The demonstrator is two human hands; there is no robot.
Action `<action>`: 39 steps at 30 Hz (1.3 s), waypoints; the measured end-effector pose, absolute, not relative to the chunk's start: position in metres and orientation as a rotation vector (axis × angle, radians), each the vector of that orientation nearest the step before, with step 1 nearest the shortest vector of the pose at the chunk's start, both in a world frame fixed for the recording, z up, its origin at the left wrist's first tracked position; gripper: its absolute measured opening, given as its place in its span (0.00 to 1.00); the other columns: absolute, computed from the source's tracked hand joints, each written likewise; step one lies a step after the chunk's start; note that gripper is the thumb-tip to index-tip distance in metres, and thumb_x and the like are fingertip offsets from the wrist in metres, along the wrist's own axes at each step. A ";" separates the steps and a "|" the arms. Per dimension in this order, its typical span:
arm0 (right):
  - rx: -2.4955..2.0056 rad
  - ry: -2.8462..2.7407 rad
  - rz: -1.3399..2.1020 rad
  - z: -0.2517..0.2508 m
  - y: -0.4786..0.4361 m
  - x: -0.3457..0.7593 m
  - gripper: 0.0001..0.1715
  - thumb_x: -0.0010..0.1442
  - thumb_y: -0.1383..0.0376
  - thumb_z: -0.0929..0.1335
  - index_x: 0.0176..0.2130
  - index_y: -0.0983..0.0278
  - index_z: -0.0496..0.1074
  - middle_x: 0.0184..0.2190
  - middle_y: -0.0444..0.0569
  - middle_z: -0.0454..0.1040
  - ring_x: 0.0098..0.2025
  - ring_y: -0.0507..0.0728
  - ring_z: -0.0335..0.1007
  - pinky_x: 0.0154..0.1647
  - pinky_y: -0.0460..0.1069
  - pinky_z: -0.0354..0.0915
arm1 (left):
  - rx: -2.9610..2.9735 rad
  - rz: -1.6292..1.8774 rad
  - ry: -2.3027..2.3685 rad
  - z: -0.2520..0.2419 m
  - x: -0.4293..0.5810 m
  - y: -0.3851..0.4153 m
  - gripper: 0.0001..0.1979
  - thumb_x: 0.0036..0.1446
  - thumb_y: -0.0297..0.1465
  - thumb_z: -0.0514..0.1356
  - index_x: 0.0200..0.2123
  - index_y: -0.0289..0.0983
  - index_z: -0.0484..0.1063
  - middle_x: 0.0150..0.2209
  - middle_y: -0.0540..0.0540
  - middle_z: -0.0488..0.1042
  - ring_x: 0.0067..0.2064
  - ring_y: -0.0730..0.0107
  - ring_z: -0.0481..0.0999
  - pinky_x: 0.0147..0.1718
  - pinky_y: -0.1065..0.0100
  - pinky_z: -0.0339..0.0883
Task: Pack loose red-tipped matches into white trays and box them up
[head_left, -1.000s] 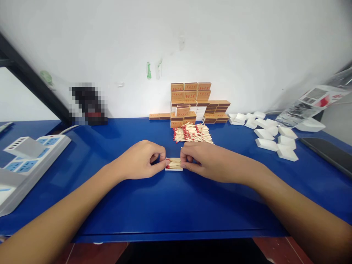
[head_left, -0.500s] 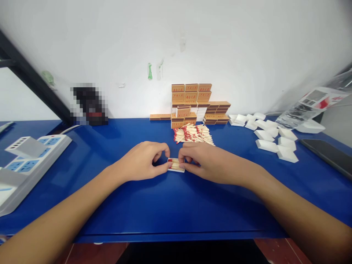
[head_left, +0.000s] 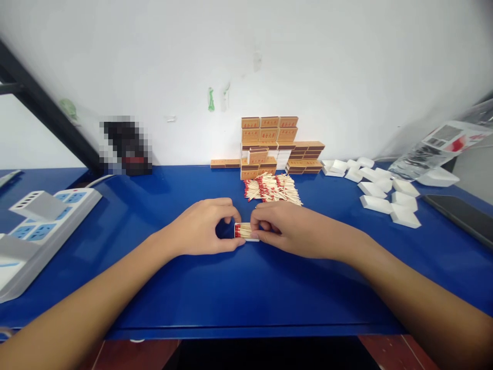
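Observation:
A small white matchbox tray (head_left: 252, 240) lies on the blue table, holding a layer of red-headed matches (head_left: 243, 230) with the heads to the left. My left hand (head_left: 210, 226) curves round the tray's left end, thumb at the near edge and index finger at the far edge. At the other end, the thumb and forefinger of my right hand (head_left: 279, 223) are pinched over the match ends; the right part of the tray is hidden by these fingers. Just beyond the hands lies a loose pile of matches (head_left: 272, 188).
Orange matchboxes (head_left: 268, 134) are stacked against the wall. Several white trays (head_left: 375, 204) lie scattered at right, near a clear plastic bag (head_left: 431, 146) and a black phone (head_left: 462, 216). A power strip (head_left: 73, 221) with plugged-in adapters sits at left.
My left thumb has moved slightly right along the tray's near edge, leaving the match heads uncovered. The matches lie more evenly in the tray. My right hand has barely moved.

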State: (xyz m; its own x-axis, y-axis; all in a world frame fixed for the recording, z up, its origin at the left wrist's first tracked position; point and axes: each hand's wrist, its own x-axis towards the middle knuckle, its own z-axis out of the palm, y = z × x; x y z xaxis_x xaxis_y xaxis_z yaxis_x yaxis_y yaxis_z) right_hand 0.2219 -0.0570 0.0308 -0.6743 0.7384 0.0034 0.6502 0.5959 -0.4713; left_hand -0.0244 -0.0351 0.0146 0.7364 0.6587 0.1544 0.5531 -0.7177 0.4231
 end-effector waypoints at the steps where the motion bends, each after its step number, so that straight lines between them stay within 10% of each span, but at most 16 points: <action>1: -1.154 -2.617 0.681 0.031 -0.057 0.221 0.07 0.69 0.66 0.66 0.36 0.62 0.70 0.33 0.45 0.74 0.32 0.53 0.64 0.33 0.49 0.54 | 2.588 0.424 0.940 0.015 -0.024 -0.035 0.14 0.59 0.42 0.68 0.42 0.38 0.78 0.37 0.49 0.73 0.34 0.70 0.70 0.32 0.68 0.62; 20: -1.330 -2.477 0.222 0.028 -0.040 0.233 0.07 0.67 0.68 0.67 0.35 0.62 0.71 0.31 0.46 0.74 0.32 0.54 0.64 0.33 0.50 0.53 | 2.577 0.407 0.953 0.019 -0.023 -0.037 0.14 0.58 0.42 0.69 0.42 0.39 0.80 0.35 0.50 0.73 0.33 0.72 0.70 0.33 0.68 0.62; 27: -1.239 -2.570 0.273 0.014 -0.025 0.239 0.19 0.68 0.75 0.62 0.52 0.60 0.74 0.46 0.53 0.70 0.39 0.57 0.68 0.39 0.50 0.61 | 2.572 0.396 0.964 0.017 -0.024 -0.037 0.13 0.57 0.41 0.69 0.41 0.40 0.79 0.36 0.51 0.72 0.32 0.73 0.69 0.32 0.68 0.62; 39: -1.291 -2.596 0.416 0.009 -0.021 0.242 0.09 0.74 0.67 0.61 0.42 0.63 0.68 0.45 0.52 0.66 0.40 0.57 0.65 0.42 0.53 0.63 | 2.568 0.401 0.972 0.018 -0.025 -0.035 0.14 0.57 0.41 0.70 0.41 0.39 0.79 0.35 0.51 0.73 0.32 0.73 0.70 0.32 0.68 0.63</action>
State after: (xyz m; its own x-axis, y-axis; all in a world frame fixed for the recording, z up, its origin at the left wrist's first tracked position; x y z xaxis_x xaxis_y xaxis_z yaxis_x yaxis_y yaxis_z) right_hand 0.2419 -0.0212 0.0093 -0.5930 0.8027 0.0631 0.7427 0.5755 -0.3423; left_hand -0.0247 -0.0350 0.0177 0.7225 0.6785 0.1329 0.5750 -0.6964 0.4295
